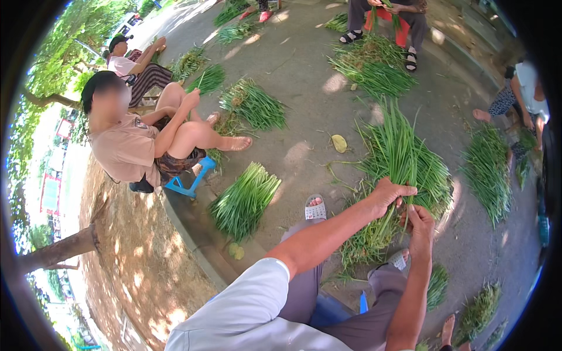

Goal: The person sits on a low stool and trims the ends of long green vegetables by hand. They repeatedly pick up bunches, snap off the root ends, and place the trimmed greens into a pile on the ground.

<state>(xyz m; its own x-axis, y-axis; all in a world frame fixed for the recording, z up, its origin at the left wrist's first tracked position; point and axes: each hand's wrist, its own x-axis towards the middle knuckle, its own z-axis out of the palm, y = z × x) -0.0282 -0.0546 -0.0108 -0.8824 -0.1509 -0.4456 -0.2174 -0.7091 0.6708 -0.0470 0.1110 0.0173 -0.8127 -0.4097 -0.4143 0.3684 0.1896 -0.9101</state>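
Note:
My left hand [390, 195] is closed around a bunch of long green chive-like stalks [397, 151], its thumb stretched across them. The leafy tips point away from me. Just below it, my right hand [419, 221] pinches thin stalk ends between thumb and fingers. Both hands are over a large loose heap of the same greens [432, 175] on the pavement in front of my feet. Paler, yellowish trimmings [366, 243] lie at the near side of that heap. To the left, a tidy bundle of stalks [246, 199] rests on the ground.
A person [125, 140] sits on a blue plastic stool [191, 177] at left, handling stalks. Others work farther off, with several heaps around them, such as one pile [373, 68]. A kerb [189, 241] borders bare soil with a tree trunk [57, 252]. A yellow leaf [339, 143] lies on the pavement.

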